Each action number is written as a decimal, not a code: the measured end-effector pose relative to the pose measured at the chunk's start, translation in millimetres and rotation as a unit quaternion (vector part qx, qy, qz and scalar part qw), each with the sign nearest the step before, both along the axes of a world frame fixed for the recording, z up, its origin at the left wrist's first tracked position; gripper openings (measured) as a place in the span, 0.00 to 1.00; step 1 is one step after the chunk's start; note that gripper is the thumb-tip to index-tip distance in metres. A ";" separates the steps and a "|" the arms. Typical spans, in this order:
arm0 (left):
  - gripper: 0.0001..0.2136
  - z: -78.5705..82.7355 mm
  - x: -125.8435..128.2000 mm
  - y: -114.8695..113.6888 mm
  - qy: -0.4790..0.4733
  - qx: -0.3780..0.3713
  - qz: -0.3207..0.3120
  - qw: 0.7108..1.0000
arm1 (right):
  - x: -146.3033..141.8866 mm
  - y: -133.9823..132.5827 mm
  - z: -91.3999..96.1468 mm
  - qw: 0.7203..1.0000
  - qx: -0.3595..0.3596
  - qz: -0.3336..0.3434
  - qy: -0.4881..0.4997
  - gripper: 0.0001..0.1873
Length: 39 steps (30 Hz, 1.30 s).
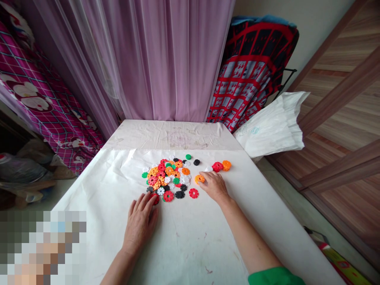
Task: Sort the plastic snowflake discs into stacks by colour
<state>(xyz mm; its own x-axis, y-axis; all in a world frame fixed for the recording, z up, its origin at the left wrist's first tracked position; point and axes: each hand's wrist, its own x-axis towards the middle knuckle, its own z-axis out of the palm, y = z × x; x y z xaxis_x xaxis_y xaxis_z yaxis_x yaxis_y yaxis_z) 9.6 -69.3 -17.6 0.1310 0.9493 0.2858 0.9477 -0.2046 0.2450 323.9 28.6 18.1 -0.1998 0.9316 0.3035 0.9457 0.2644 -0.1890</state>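
A pile of notched plastic snowflake discs [169, 171] in red, orange, white, green and black lies on the white-covered table [190, 237]. My right hand [215, 185], just right of the pile, pinches an orange snowflake disc [199, 179] at its fingertips. Close to it lies a single red disc [194, 193]. Beyond the right hand sit a red stack of discs [217, 166], an orange stack [226, 165] and a white piece [208, 169]. My left hand [142, 215] rests on the table with fingers stretched out, fingertips at a red disc [154, 198] on the pile's near edge.
A pale purple curtain [166, 59] hangs behind the table. At the right edge leans a white bag [273, 122], below a red checked cloth [243, 75]. Wooden doors [341, 99] stand at right. A pink patterned cloth [44, 87] hangs at left. The lower left corner is blurred out.
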 end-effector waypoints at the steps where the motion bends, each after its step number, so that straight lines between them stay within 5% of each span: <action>1: 0.19 -0.1 0.7 0.0 -0.006 0.001 0.000 1.000 | 0.8 -0.8 -0.2 1.000 0.007 0.003 0.010 0.14; 7: 0.19 -2.4 -3.5 2.6 -0.123 0.021 0.022 0.992 | -21.0 -19.2 -1.0 0.994 0.044 0.041 0.096 0.12; 11: 0.20 -1.1 -36.5 9.1 -0.209 0.045 0.125 0.969 | -63.1 -42.9 -6.3 0.983 0.017 0.122 0.135 0.12; 15: 0.21 7.1 -65.5 17.2 -0.076 0.008 0.177 0.981 | -101.8 -56.8 -8.8 0.979 0.000 0.146 0.144 0.11; 20: 0.24 20.4 -52.2 31.6 0.033 -0.062 0.168 0.983 | -135.3 -53.0 -0.7 0.972 -0.001 0.199 0.124 0.08; 31: 0.25 15.9 -37.3 45.7 0.044 -0.054 0.140 0.988 | -162.4 -37.6 6.3 0.972 -0.042 0.231 0.009 0.13; 39: 0.25 21.0 -28.5 56.9 0.050 -0.070 0.128 0.988 | -163.6 -40.5 10.4 0.976 -0.031 0.204 0.072 0.17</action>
<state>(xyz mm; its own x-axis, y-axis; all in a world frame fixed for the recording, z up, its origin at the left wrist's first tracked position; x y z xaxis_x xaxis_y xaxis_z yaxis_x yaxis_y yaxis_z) -18.9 -12.4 3.4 -0.0969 0.9843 0.1475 0.9849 0.0735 0.1571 160.4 -11.8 28.5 -0.5176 0.8009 0.3010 0.7268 0.5972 -0.3392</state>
